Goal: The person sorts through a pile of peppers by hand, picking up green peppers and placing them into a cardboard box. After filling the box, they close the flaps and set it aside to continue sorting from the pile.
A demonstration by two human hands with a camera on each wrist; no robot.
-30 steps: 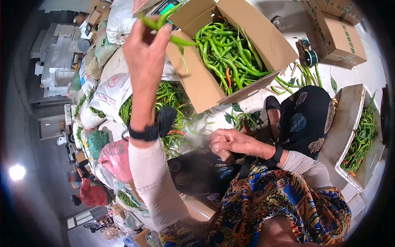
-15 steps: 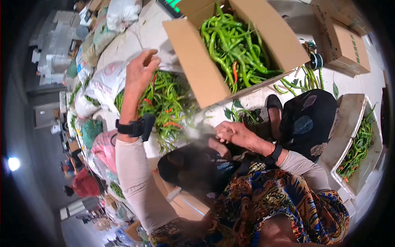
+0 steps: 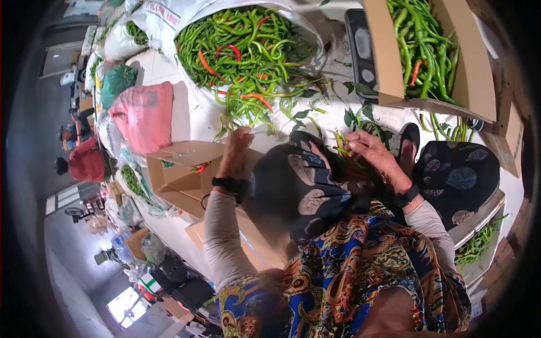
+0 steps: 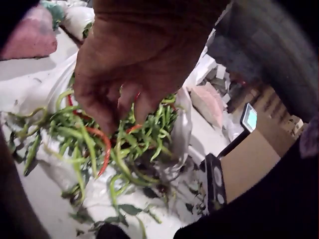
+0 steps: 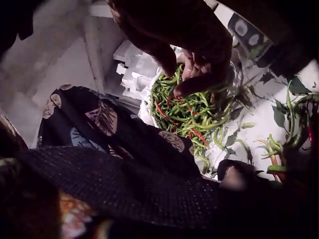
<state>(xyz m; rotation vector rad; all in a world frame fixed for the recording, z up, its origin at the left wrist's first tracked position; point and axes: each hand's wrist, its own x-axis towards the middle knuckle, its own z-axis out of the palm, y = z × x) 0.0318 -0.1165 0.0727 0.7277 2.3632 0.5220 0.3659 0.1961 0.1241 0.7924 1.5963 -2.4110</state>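
Observation:
At the near edge of a heap of green and red chili peppers (image 3: 242, 50) spilling from a white sack (image 3: 309, 25), my left hand (image 3: 236, 147) hangs with its fingers bent downward. In the left wrist view, the thumb and fingers of that left hand (image 4: 139, 64) stand apart over the chilies (image 4: 75, 134), and no pepper shows between them. My right hand (image 3: 375, 155) is over my lap, fingers loosely bent, close to a few pale green and orange chilies (image 3: 340, 141). In the right wrist view the right hand (image 5: 194, 55) overlaps the heap, holding nothing visible.
A cardboard box (image 3: 391, 67) of long green peppers (image 3: 422, 50) stands at upper right beside a black tray (image 3: 359, 50). A white crate (image 3: 487, 253) holds more chilies. Another cardboard box (image 3: 183, 174) and a pink sack (image 3: 143, 115) lie left. A person in red (image 3: 87, 160) is farther off.
My left hand held green peppers near the box, then appeared without them, and has come down to the heap's edge. The head view has turned, shifting the box rightward. My right hand's fingers have spread slightly.

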